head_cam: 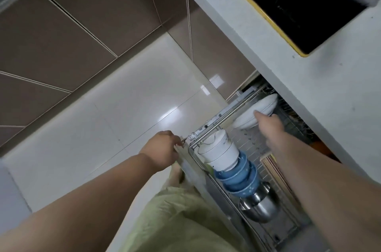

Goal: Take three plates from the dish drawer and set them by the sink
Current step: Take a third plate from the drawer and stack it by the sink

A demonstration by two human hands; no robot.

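Note:
The dish drawer [208, 126] is pulled out under the countertop, a wire rack with a white front panel. White plates [261, 105] stand on edge at its far end. My right hand [270, 126] reaches in and touches the nearest plate's rim, thumb against its face; whether the fingers close around it is hidden. My left hand [162, 148] grips the top edge of the drawer front [189, 169]. Nearer me in the rack lie stacked white bowls [218, 150], blue bowls [241, 177] and steel bowls [259, 204].
The white countertop [321, 91] overhangs the drawer on the right, with a black hob [292, 6] set in it. A bundle of chopsticks [272, 167] lies in the rack under my right forearm. Glossy floor tiles [115, 119] spread to the left. My green shorts [175, 220] fill the bottom.

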